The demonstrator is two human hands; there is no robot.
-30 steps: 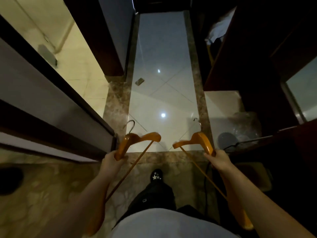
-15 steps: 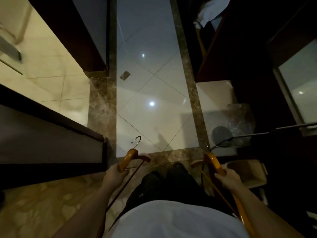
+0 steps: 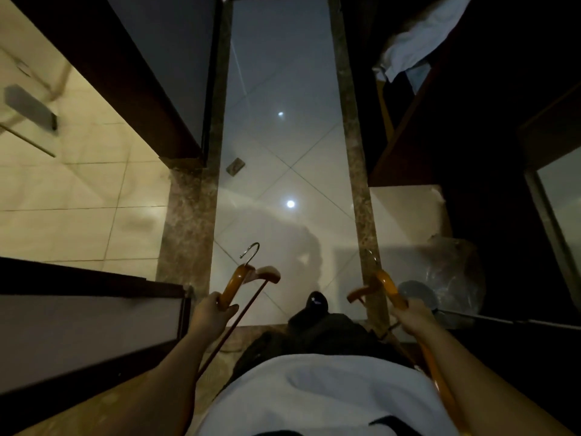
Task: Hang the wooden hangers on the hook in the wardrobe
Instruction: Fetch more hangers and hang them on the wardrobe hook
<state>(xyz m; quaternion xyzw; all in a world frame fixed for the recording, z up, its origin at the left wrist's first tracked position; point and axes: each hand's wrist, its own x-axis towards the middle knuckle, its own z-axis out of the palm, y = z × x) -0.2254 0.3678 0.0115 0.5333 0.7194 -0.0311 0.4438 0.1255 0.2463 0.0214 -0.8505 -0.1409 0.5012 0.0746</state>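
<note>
hangers [image 3: 234, 283], glossy orange wood, metal hooks

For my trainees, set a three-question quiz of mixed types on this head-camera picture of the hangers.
1. True or false: each hand holds one wooden hanger.
2. Which hanger's metal hook shows clearly? A) the left hand's B) the right hand's
3. Fill in: the hangers are not yet on the wardrobe ____.

Key:
1. True: left hand grips the left hanger; right hand grips the right hanger.
2. A: the metal hook.
3. hook
</note>
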